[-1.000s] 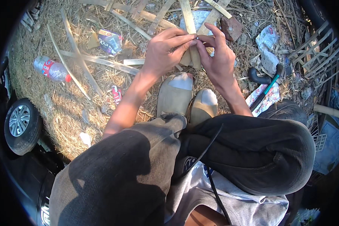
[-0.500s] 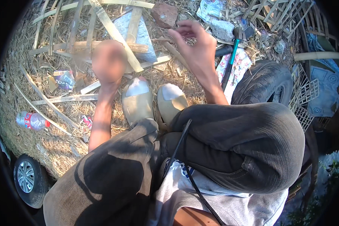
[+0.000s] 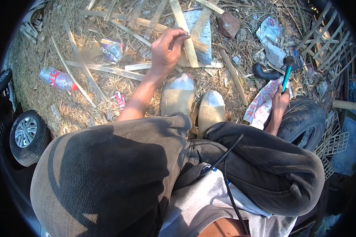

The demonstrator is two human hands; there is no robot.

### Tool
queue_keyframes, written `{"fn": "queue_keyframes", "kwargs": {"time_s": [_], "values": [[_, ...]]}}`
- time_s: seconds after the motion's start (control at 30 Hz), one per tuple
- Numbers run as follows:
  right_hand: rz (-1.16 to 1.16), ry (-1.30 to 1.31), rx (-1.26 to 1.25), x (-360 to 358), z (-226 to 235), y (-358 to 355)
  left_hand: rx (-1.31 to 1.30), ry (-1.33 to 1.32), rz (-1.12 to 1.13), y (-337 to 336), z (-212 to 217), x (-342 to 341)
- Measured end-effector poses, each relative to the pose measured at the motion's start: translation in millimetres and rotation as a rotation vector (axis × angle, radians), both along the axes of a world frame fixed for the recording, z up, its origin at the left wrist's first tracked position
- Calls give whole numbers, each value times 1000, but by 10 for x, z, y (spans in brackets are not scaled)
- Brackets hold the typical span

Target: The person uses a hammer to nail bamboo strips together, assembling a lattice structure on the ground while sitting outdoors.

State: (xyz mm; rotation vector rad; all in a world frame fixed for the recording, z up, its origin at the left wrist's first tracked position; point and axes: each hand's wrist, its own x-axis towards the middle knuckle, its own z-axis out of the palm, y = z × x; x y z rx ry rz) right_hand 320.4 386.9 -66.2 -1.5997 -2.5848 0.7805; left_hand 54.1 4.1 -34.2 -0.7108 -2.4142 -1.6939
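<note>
My left hand (image 3: 165, 51) is pinched closed beside an upright bamboo strip (image 3: 183, 29), its fingertips close to the strip. A tiny dark thing shows at the fingertips, too small to name. That strip lies across other bamboo strips and a grey stone slab (image 3: 205, 39). Off to the right, my right hand (image 3: 280, 102) is wrapped round the handle of a hammer (image 3: 286, 76) with a teal grip and a dark head. The hammer points away from me, over a flowered cloth (image 3: 263, 102).
A black tyre (image 3: 302, 114) lies beside my right arm. Beyond are a reddish rock (image 3: 228, 25), a black curved pipe (image 3: 265, 73) and a woven bamboo lattice (image 3: 324, 33). Leftward lie a plastic bottle (image 3: 57, 79), a purple packet (image 3: 112, 50) and a wheel (image 3: 26, 132). Dry straw covers the ground.
My right hand has gone from open above the ground to gripping the hammer. My left hand, blurred before, now pinches near the bamboo strip. The view has shifted leftward.
</note>
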Motion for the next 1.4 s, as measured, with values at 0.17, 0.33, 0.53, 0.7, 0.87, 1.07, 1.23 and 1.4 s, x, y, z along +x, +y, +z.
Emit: {"fn": "queue_keyframes", "kwargs": {"time_s": [0.17, 0.33, 0.53, 0.7, 0.87, 1.07, 1.23, 1.4], "values": [[55, -6, 77, 61, 588, 131, -9, -21, 38, -76, 61, 33], [41, 427, 32, -302, 1578, -590, 6, 59, -14, 42, -37, -12], [354, 161, -574, -787, 1412, -1342, -89, 167, 6, -130, -104, -10], [769, 246, -275, -1070, 1557, -1786, -60, 220, -2, -48, -97, -50], [740, 55, -278, -1215, 1554, -1852, 15, 228, -38, -110, -111, -49], [765, 327, -324, -1127, 1550, -1949, -17, 221, -41, -116, -102, -65], [794, 197, -153, -1131, 1397, -1829, 12, 268, -64, -86, -126, -66], [736, 342, -290, -1072, 1445, -1875, 61, 172, -36, -46, -103, -10]]}}
